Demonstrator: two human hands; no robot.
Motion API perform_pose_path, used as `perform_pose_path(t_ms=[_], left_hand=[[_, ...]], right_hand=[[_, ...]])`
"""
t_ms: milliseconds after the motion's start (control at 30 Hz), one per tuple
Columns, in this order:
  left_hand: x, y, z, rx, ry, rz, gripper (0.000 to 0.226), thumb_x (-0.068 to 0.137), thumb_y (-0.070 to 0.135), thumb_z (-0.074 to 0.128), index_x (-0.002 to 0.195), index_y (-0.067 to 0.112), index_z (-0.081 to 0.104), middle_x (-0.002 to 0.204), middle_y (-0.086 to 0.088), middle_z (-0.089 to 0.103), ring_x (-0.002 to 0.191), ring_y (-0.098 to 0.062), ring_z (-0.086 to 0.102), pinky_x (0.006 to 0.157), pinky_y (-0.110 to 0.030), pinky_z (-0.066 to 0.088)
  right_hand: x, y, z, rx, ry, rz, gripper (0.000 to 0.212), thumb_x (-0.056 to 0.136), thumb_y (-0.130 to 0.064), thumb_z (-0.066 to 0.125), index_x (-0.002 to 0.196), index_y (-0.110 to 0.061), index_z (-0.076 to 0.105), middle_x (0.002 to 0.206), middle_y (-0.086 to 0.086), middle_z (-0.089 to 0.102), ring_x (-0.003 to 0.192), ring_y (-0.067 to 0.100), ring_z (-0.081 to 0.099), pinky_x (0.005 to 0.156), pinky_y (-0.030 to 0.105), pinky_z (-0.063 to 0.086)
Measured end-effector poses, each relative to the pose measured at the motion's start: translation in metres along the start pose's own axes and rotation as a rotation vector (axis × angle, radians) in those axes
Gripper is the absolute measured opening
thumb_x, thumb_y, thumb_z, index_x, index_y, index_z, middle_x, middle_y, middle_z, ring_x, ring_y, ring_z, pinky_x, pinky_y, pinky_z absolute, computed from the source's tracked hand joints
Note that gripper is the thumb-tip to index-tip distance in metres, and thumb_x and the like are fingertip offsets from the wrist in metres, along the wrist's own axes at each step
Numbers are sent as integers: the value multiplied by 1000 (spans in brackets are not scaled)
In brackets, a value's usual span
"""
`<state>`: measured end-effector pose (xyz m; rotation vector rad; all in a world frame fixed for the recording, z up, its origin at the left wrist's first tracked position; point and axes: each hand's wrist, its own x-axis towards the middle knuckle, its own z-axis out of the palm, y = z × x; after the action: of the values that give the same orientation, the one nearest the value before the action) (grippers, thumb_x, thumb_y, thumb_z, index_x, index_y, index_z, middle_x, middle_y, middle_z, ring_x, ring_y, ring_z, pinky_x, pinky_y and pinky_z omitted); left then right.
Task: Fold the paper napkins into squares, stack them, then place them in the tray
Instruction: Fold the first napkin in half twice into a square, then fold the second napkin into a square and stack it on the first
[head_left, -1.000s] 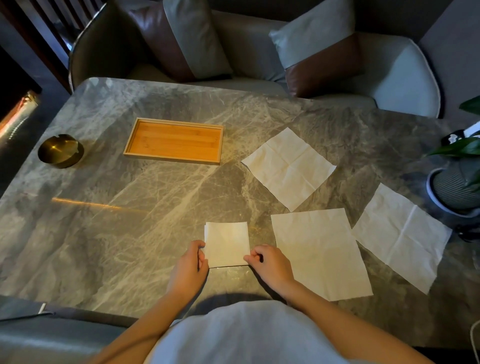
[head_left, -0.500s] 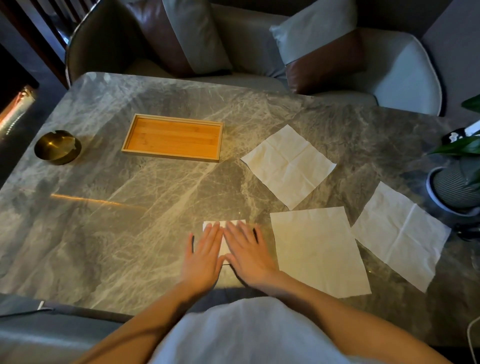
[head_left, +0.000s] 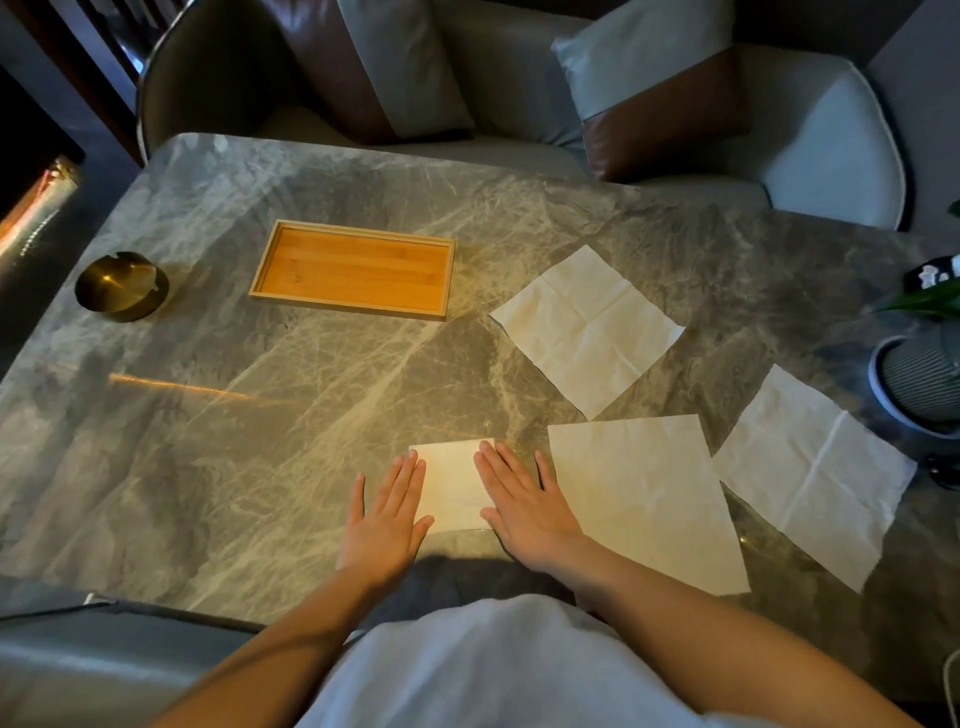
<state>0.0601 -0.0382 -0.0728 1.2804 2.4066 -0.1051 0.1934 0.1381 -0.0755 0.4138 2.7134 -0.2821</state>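
A folded square napkin (head_left: 453, 483) lies flat near the front edge of the marble table (head_left: 260, 415). My left hand (head_left: 387, 517) rests flat on its left edge and my right hand (head_left: 524, 504) flat on its right edge, fingers spread, gripping nothing. Three unfolded napkins lie to the right: one (head_left: 647, 499) beside my right hand, one (head_left: 587, 327) farther back, one (head_left: 815, 475) at the far right. The empty wooden tray (head_left: 353, 267) sits at the back left.
A brass ashtray (head_left: 122, 286) stands at the left edge. A ribbed plant pot (head_left: 922, 376) stands at the right edge. Upholstered chairs with cushions (head_left: 649, 57) line the far side.
My hands went from pinching the folded napkin's bottom corners to lying flat over its middle, then slid apart to its left and right edges.
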Motion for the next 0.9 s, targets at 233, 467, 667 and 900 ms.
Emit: perform_pose_path(t_ms=[233,467,667,900], left_hand=[[-2,2,-2,-4,-14,10,66,83,52,-14,140,20,-27,151,2,-31,141,-20,-25,113,-49,-14],[-5,6,-11,-46,49,4,64,98,45,18,146,21,-17,157,3,-21,142,-15,-23,115,-48,-12],[-11,24,-27,-80,123,87,66,96,50,26,150,26,-1,159,4,-9,142,-17,-22,113,-48,-16],[-15,62,-42,-82,203,141,72,91,57,35,150,25,7,157,2,-6,145,-23,-11,114,-51,-11]], right_hand=[[0,2,-4,16,-26,-15,66,101,-44,20,149,-21,-19,150,-9,-35,136,13,-37,115,49,-13],[-3,-3,-11,186,17,22,73,98,-51,28,152,-21,-11,160,-5,-21,147,13,-18,119,45,-3],[-26,-12,-15,272,137,79,72,96,-53,33,153,-26,-1,162,-4,-10,149,15,-10,119,42,1],[-65,6,-12,290,123,160,72,96,-55,34,152,-28,-1,162,-4,-8,149,17,-9,119,44,-3]])
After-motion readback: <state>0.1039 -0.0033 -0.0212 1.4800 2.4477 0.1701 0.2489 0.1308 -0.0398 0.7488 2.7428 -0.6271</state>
